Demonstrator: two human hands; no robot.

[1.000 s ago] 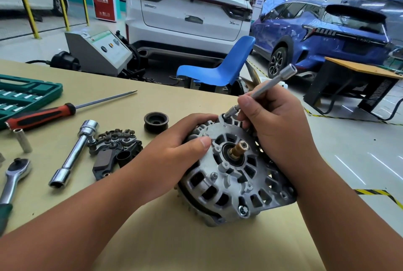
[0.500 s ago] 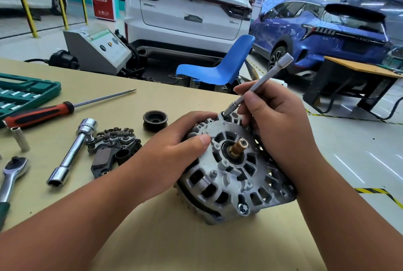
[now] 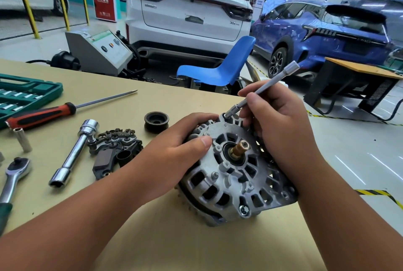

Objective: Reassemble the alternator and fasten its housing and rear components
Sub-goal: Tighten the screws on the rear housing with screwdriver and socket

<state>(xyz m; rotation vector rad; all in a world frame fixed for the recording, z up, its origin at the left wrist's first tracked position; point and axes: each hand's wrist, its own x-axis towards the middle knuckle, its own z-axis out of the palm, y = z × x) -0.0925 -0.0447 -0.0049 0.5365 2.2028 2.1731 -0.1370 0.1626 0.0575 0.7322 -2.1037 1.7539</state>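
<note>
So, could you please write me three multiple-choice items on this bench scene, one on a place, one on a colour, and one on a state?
1. Where does the black pulley lie?
A. On the bench, beyond the left hand
B. On the alternator shaft
C. Inside the green socket case

2. What colour is the screwdriver handle?
A. Blue and white
B. Red and black
C. Yellow

3. What is the right hand doing?
A. Resting flat and empty on the bench
B. Gripping the ratchet
C. Holding the extension bar with its tip on a bolt at the housing's far edge

Answers: 1 A, the pulley sits loose on the bench past the left hand; 2 B, the handle is red with black; 3 C, the bar's tip meets the alternator rim.
</note>
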